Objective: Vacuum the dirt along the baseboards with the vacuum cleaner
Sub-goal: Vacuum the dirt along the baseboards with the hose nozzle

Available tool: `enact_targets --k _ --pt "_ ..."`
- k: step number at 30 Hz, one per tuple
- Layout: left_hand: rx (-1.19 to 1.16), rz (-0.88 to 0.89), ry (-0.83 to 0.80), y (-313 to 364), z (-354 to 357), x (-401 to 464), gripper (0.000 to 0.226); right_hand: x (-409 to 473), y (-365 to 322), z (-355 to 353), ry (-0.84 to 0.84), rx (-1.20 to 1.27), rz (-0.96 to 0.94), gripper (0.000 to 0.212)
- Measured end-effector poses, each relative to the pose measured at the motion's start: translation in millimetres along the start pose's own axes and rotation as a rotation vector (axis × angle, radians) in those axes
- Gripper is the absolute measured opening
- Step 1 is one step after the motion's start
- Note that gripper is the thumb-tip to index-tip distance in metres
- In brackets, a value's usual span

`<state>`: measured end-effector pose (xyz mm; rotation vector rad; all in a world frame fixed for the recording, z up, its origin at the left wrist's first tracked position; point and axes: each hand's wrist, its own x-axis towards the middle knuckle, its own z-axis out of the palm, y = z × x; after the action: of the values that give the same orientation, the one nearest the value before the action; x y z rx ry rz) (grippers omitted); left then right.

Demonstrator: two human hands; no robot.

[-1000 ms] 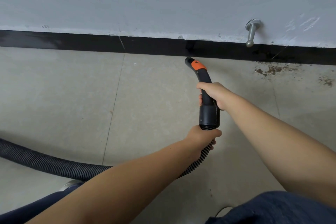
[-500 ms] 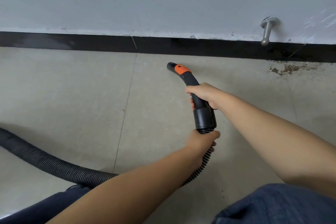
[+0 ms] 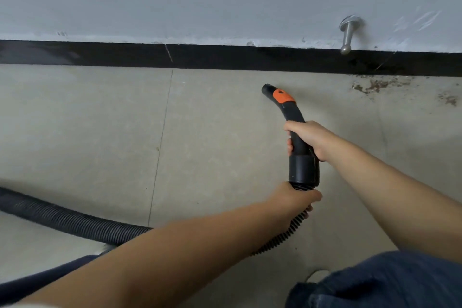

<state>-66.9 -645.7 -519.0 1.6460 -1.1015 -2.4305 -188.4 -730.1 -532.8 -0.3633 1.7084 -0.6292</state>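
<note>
I hold a black curved vacuum handle (image 3: 295,117) with an orange clip near its open tip. My right hand (image 3: 308,139) grips its middle. My left hand (image 3: 295,199) grips the ribbed black hose (image 3: 62,217) just below the handle's collar. The tip points up-left, a short way off the black baseboard (image 3: 225,57) and above the floor. Brown dirt (image 3: 375,85) lies along the baseboard to the right of the tip, with a smaller patch (image 3: 448,100) farther right.
A metal door stop (image 3: 347,35) sticks out of the grey wall above the dirt. The hose runs left across the beige tiled floor (image 3: 100,132). My knees in dark trousers fill the bottom edge.
The handle tip swung away from the baseboard and to the left, then came back a little to the right; it now sits lower and clear of the baseboard. Both hands kept their grip.
</note>
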Motion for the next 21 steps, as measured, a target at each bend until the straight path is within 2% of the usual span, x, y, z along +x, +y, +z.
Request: enact_targets --k 7,14,21 --pt "0.232 -0.038 -0.100 -27 28 -5 0.016 -32 55 -39 0.161 0.201 0.062 0.013" --pt "0.358 -0.019 -0.146 -8 59 5 0.015 -39 70 -91 0.288 0.465 0.089 0.015" --pt "0.438 -0.005 -0.132 -3 76 25 0.036 -36 75 -116 0.302 0.552 0.074 0.014"
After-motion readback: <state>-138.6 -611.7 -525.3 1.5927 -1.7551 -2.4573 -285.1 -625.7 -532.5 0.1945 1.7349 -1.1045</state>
